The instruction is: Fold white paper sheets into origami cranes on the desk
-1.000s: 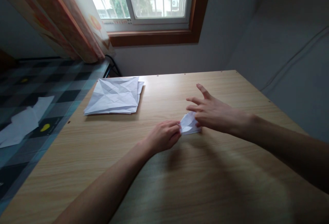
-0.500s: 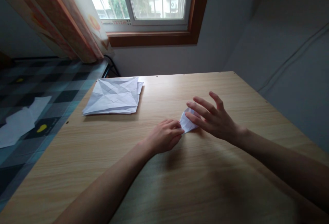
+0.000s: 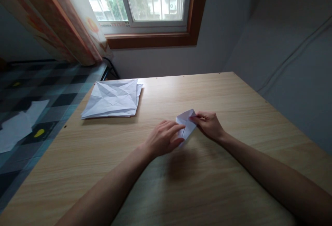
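A small piece of white folded paper [image 3: 188, 125] is tilted between my two hands, over the middle of the table. My right hand [image 3: 209, 124] pinches its right edge between thumb and fingers, the other fingers curled in. From the left, my left hand [image 3: 164, 137] holds the paper; the tips of its thumb and forefinger show against the near side with a small gap between them. A crease runs down the paper there, and a pointed end shows below the left thumb. Its lower left part is partly hidden by my left fingers.
A stack of creased white paper sheets [image 3: 111, 98] lies at the table's back left. The wooden table [image 3: 109, 170] ends before a wall with a window [image 3: 153, 1]. Left of it, a checked bed cover [image 3: 55, 94] bears more white paper [image 3: 18, 129]; a curtain [image 3: 70, 22] hangs above.
My right hand, spread over the paper before, now pinches its right edge. The paper is turned and more of it shows. My left fingers have opened a little on it.
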`<act>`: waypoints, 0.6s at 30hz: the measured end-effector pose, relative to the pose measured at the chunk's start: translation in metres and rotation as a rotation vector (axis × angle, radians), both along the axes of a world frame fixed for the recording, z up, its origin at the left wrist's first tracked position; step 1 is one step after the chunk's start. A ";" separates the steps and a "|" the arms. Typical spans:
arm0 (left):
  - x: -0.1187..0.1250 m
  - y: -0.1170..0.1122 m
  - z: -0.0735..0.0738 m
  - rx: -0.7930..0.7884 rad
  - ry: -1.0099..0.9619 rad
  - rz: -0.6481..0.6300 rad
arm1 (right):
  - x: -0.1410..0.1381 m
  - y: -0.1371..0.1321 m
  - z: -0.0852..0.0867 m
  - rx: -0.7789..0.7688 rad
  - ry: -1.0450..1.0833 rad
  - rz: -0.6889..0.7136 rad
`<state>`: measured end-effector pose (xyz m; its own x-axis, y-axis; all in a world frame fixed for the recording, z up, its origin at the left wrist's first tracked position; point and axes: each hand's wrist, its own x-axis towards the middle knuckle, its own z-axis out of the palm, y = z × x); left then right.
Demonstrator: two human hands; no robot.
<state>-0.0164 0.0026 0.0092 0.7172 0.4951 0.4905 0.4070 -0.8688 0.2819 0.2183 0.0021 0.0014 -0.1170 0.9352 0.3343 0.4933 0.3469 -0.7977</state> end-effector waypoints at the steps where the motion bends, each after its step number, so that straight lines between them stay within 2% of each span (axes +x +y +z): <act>1: 0.000 0.001 -0.001 0.013 -0.051 0.078 | 0.000 0.000 0.000 0.006 -0.009 0.037; 3: 0.000 0.003 -0.003 0.018 -0.100 0.194 | -0.001 -0.002 -0.001 0.043 -0.059 0.108; 4: 0.000 0.005 -0.003 0.004 -0.093 0.208 | -0.001 -0.003 -0.002 0.074 -0.094 0.145; 9: 0.000 0.010 -0.004 -0.122 0.066 0.004 | 0.001 -0.007 -0.004 0.248 -0.312 0.380; 11: 0.000 0.010 -0.002 -0.144 0.112 -0.010 | 0.001 -0.011 -0.002 0.265 -0.395 0.430; 13: -0.001 0.008 0.001 -0.154 0.159 0.009 | -0.001 -0.017 0.001 0.257 -0.464 0.411; 18: 0.000 0.000 0.009 -0.152 0.305 0.038 | -0.017 -0.035 0.008 0.197 -0.659 0.251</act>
